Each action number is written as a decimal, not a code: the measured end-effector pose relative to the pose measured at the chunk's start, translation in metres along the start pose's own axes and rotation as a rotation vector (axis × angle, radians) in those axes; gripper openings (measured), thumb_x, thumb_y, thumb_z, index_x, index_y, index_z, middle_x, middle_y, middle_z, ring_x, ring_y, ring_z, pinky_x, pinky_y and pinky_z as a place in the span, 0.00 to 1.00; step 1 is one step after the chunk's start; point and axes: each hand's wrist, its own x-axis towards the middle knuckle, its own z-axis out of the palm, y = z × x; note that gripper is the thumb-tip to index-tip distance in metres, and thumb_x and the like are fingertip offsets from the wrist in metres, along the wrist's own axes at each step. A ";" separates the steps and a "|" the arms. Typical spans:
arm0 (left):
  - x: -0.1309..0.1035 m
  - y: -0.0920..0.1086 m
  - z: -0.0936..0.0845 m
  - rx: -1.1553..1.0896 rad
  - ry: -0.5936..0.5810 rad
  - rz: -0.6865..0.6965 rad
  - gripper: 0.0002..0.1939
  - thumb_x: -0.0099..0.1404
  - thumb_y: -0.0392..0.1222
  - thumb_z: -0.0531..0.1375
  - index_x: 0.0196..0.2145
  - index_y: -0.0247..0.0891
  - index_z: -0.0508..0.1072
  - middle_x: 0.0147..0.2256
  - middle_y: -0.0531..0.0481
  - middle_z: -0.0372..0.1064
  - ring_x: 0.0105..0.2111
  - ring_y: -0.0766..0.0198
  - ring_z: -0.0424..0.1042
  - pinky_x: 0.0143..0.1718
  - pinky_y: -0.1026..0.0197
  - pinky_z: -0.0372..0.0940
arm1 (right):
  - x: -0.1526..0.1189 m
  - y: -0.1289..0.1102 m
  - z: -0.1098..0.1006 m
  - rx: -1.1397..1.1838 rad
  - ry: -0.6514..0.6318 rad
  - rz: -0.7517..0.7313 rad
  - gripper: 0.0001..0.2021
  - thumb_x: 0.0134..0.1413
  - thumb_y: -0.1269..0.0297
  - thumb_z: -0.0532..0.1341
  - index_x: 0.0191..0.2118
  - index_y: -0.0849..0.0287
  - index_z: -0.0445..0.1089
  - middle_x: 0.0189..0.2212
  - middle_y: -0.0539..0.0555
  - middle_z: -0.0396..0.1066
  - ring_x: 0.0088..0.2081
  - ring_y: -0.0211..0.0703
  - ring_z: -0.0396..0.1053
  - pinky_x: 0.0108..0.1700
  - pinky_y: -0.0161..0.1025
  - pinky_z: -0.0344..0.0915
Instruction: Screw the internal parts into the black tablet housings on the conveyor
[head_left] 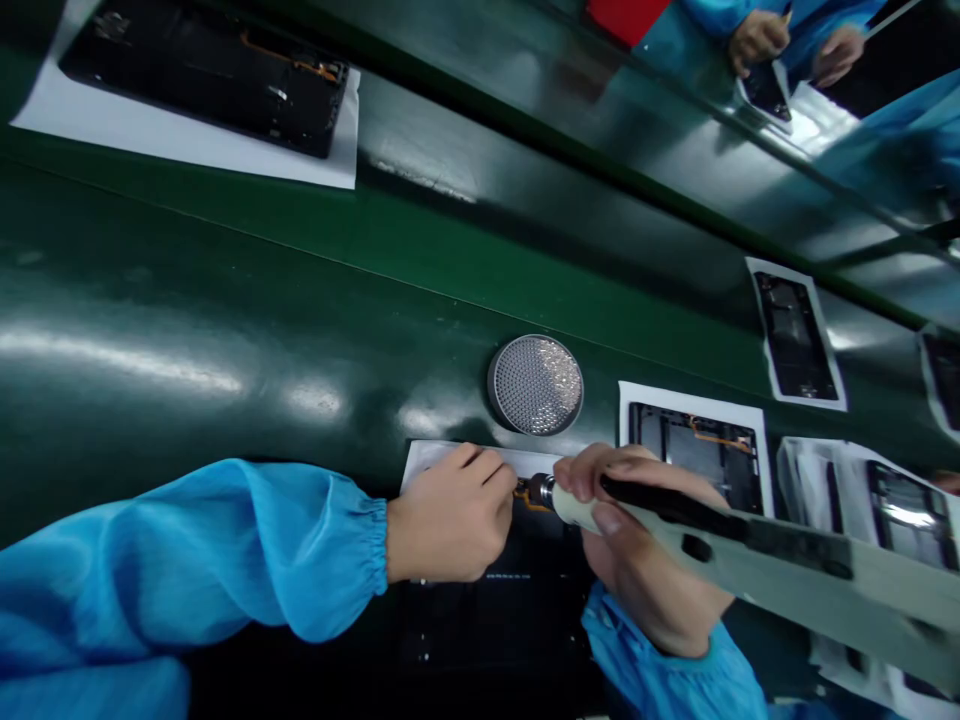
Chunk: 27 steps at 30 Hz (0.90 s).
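My right hand is wrapped round a pale electric screwdriver, whose metal tip points left at the top edge of a black device housing. An orange flex strip shows beneath that tip. Pressed against the same edge, my left hand has its fingers bent together; whatever they pinch is hidden. White paper lies under the housing. Just beyond my hands stands a round grey dish with a perforated surface and shiny small screws on its right side.
Other housings lie on white sheets at the upper left, right of my hands and farther right. Bagged parts sit at the right. Across the green bench, another person's hands work on a device.
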 end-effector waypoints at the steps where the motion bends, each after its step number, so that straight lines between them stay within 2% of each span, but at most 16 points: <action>1: 0.000 0.000 0.000 0.001 0.003 -0.002 0.11 0.68 0.36 0.55 0.34 0.28 0.75 0.32 0.41 0.66 0.34 0.55 0.65 0.33 0.53 0.58 | -0.001 0.002 0.000 -0.004 0.000 0.005 0.14 0.54 0.76 0.63 0.45 0.54 0.73 0.33 0.53 0.70 0.35 0.44 0.70 0.38 0.49 0.72; 16: 0.002 0.000 -0.004 -0.001 0.000 0.021 0.11 0.66 0.35 0.55 0.32 0.28 0.75 0.32 0.41 0.66 0.33 0.54 0.65 0.32 0.54 0.58 | 0.000 0.005 0.000 -0.004 0.006 0.027 0.16 0.50 0.77 0.64 0.43 0.52 0.73 0.32 0.52 0.69 0.34 0.47 0.71 0.38 0.52 0.72; 25: -0.001 -0.002 0.000 -0.027 -0.033 0.016 0.11 0.68 0.35 0.54 0.32 0.28 0.74 0.32 0.40 0.67 0.34 0.55 0.66 0.33 0.53 0.60 | 0.001 0.007 0.000 -0.020 -0.036 0.030 0.13 0.53 0.76 0.62 0.42 0.54 0.72 0.31 0.52 0.69 0.33 0.45 0.70 0.37 0.50 0.71; 27: 0.001 -0.002 -0.001 -0.017 -0.072 0.003 0.12 0.68 0.36 0.54 0.33 0.30 0.75 0.33 0.41 0.68 0.35 0.56 0.67 0.33 0.53 0.62 | 0.000 0.008 -0.003 -0.026 -0.036 0.014 0.12 0.53 0.75 0.63 0.42 0.53 0.72 0.31 0.52 0.69 0.34 0.46 0.71 0.37 0.50 0.71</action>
